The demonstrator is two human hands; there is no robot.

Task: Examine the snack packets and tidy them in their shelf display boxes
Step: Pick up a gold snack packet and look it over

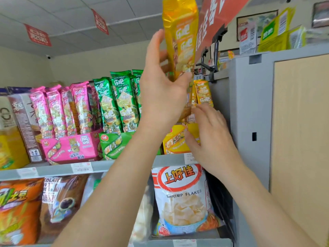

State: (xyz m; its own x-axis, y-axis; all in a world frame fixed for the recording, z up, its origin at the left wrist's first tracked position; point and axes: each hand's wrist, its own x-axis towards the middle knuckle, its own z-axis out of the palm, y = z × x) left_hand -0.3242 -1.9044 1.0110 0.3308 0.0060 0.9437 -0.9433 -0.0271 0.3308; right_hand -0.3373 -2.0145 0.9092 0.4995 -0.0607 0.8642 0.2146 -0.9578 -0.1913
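Yellow packet (180, 32) top past upper edge

Tall yellow foil snack packet (180, 38) upright, slightly tilted, raised at 12 o'clock, lower end gripped by left hand (163, 93). Yellow cardboard display box (175, 139) sits near centre, matching yellow packets (203, 93) standing inside. At its 9 o'clock is a green cardboard box (114, 145) of upright green foil packets (121, 102), then a pink cardboard box (73, 148) of leaning pink foil packets (62, 111).
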